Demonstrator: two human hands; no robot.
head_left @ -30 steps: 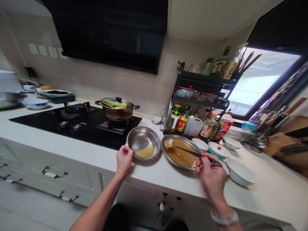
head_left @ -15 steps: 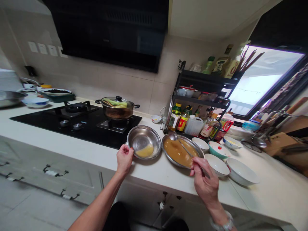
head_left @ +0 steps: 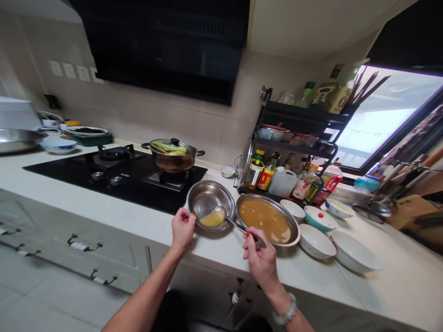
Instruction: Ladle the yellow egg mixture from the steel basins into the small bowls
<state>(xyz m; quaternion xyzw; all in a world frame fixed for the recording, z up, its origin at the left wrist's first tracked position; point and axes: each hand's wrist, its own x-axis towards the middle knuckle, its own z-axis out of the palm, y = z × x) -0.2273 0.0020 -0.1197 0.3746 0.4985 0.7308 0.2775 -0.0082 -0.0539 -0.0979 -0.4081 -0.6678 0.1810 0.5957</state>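
Observation:
My left hand [head_left: 182,228] pinches the near left rim of a steel bowl [head_left: 205,196], which leans toward me. Yellow liquid [head_left: 212,219] has pooled at the bowl's near side. In my right hand [head_left: 260,256] is the handle of a metal ladle [head_left: 220,211]; its small round head dips into the yellow liquid. Right beside that bowl stands a second steel dish [head_left: 297,236], filled with brown liquid [head_left: 265,216] that has pale bits in it. The ladle's handle crosses above the gap between the two vessels.
A lidded pot [head_left: 173,155] sits on the black gas hob [head_left: 114,184] at the left. Several bowls, among them a white bowl [head_left: 355,253], line the counter at right. Behind them, a black rack [head_left: 294,143] holds bottles. The counter's front edge runs below my hands.
My right hand has moved left, carrying the ladle from the brown liquid over into the steel bowl with the yellow liquid. My left hand keeps its grip on that bowl's rim.

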